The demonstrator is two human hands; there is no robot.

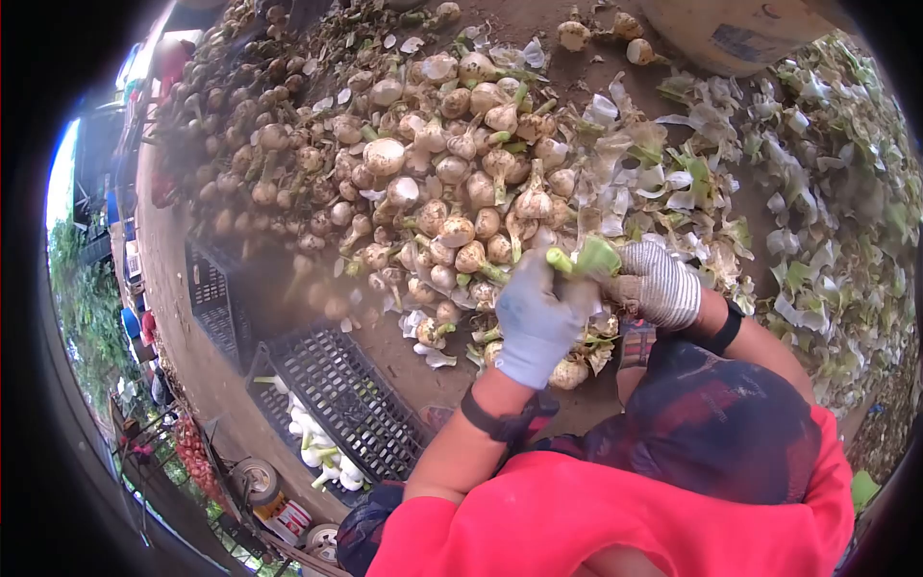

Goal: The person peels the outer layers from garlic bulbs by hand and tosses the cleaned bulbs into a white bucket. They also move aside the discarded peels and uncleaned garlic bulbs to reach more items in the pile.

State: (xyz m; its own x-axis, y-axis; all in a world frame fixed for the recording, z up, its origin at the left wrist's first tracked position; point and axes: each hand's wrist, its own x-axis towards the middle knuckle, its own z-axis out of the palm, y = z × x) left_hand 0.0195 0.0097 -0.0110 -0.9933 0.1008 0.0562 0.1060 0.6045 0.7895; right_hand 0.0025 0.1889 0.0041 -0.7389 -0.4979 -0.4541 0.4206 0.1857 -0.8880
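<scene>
Before my knees, my left hand [538,322], in a pale glove, is closed around a garlic bulb. Most of the bulb is hidden by fingers and motion blur, but its cut green stem [559,259] sticks up. My right hand [661,286], in a striped knitted glove, has its fingers closed on a green, leafy outer skin [598,258] beside that stem. Just beyond both hands lies a big heap of unpeeled garlic bulbs [457,231], with soil on many of them.
A black plastic crate [356,394] at my left holds peeled white garlic [312,433]; another dark crate [216,298] stands behind it. Discarded skins [808,212] cover the ground at right. A pale container [740,34] stands at the top, and cans [260,481] sit at lower left.
</scene>
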